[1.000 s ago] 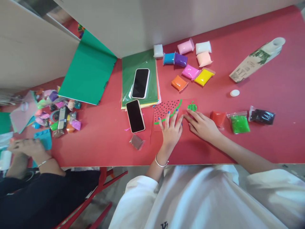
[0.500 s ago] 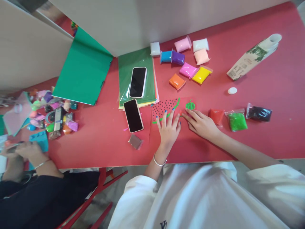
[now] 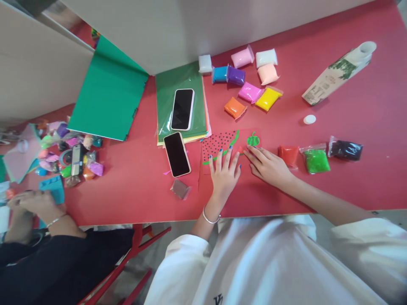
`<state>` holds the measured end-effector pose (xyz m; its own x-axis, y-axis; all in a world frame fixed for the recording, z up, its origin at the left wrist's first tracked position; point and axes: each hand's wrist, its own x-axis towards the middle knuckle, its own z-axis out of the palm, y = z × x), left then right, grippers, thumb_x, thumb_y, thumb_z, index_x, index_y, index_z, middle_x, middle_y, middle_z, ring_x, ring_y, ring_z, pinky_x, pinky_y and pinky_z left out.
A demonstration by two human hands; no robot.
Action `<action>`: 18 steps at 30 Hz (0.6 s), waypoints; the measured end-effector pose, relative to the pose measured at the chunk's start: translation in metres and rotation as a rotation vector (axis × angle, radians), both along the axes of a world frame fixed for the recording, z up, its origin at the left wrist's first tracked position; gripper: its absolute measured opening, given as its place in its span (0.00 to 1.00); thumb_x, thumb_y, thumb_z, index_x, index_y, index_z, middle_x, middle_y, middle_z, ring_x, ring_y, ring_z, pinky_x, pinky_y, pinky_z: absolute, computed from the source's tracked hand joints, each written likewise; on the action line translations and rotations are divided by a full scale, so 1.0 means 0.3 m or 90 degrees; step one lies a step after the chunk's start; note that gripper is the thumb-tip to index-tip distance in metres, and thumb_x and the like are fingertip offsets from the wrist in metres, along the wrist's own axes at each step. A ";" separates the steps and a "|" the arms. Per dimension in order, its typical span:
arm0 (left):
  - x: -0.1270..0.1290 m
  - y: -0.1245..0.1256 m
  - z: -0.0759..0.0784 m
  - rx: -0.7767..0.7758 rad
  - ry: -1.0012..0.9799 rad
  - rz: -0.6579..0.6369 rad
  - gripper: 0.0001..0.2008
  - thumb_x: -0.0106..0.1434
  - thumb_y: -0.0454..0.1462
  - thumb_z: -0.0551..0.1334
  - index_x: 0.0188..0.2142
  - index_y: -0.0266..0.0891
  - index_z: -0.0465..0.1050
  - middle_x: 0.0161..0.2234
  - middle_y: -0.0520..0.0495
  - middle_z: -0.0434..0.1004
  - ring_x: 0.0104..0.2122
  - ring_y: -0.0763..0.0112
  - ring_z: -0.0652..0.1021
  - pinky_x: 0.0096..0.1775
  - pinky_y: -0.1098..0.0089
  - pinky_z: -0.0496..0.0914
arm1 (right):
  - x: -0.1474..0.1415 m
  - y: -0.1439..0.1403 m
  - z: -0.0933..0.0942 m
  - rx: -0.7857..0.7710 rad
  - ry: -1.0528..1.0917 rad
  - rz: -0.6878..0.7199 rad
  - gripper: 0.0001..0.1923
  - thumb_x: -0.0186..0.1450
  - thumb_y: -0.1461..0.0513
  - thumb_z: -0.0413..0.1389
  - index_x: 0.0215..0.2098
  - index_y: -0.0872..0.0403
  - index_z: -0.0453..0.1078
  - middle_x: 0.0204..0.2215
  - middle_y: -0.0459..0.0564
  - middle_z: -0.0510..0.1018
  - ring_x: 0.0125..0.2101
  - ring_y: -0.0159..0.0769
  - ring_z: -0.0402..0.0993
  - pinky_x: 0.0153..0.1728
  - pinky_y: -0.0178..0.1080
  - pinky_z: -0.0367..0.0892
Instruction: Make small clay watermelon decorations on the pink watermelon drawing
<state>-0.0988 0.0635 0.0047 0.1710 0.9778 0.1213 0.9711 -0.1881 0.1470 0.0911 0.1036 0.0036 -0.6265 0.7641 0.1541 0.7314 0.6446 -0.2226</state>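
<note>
My left hand (image 3: 223, 176) lies flat with fingers spread on a red sheet of paper (image 3: 208, 169). Its fingertips rest over the lower edge of a watermelon slice (image 3: 219, 144), red with black dots and a green rind. My right hand (image 3: 269, 166) lies palm down beside it, fingers stretched out and fingertips at a small red piece (image 3: 241, 150) partly hidden between the hands. Just above those fingertips sits a small round green striped watermelon (image 3: 253, 139) with a curled stem. Neither hand grips anything that I can see.
Clay packets in red (image 3: 288, 156), green (image 3: 317, 161) and black (image 3: 345, 150) lie at right. More packets, a carton (image 3: 338, 74) and a white cap (image 3: 309, 119) stand beyond. Two phones (image 3: 177, 154) and a paper stack (image 3: 159, 97) are left. Another person's hands (image 3: 34, 201) work at far left.
The view has shifted slightly. My two hands stay in nearly the same place on the sheet. At far left, the other person's hands have moved a little.
</note>
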 end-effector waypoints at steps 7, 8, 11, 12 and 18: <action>-0.003 -0.004 -0.002 0.016 0.002 -0.022 0.24 0.66 0.41 0.56 0.61 0.53 0.60 0.61 0.49 0.64 0.62 0.55 0.63 0.64 0.46 0.44 | 0.002 0.002 0.002 0.014 -0.027 0.009 0.26 0.68 0.62 0.47 0.64 0.57 0.58 0.62 0.55 0.64 0.53 0.44 0.67 0.56 0.44 0.65; -0.003 -0.004 0.000 0.013 0.004 -0.024 0.23 0.66 0.41 0.56 0.61 0.54 0.61 0.61 0.50 0.64 0.62 0.54 0.63 0.64 0.46 0.44 | 0.003 0.002 0.001 0.014 -0.030 0.012 0.26 0.68 0.62 0.48 0.64 0.56 0.58 0.62 0.54 0.63 0.53 0.44 0.67 0.55 0.45 0.65; 0.000 -0.002 0.005 0.002 0.002 -0.019 0.23 0.65 0.41 0.56 0.60 0.54 0.62 0.62 0.50 0.64 0.62 0.54 0.63 0.64 0.45 0.46 | 0.005 0.002 -0.003 0.008 -0.032 0.016 0.26 0.67 0.62 0.48 0.64 0.54 0.58 0.62 0.54 0.63 0.53 0.44 0.66 0.56 0.45 0.64; 0.000 -0.001 0.006 -0.002 0.001 -0.016 0.23 0.65 0.41 0.56 0.60 0.55 0.62 0.62 0.50 0.63 0.62 0.54 0.62 0.64 0.45 0.46 | 0.006 0.003 -0.004 0.006 -0.032 0.015 0.26 0.67 0.62 0.48 0.64 0.54 0.57 0.62 0.54 0.63 0.53 0.44 0.66 0.56 0.45 0.64; -0.007 0.000 0.000 -0.001 -0.008 -0.013 0.24 0.65 0.42 0.56 0.61 0.53 0.61 0.62 0.50 0.64 0.61 0.54 0.63 0.64 0.46 0.46 | 0.010 0.003 -0.005 0.003 -0.020 0.024 0.28 0.67 0.63 0.48 0.65 0.56 0.55 0.62 0.54 0.63 0.54 0.43 0.66 0.57 0.44 0.63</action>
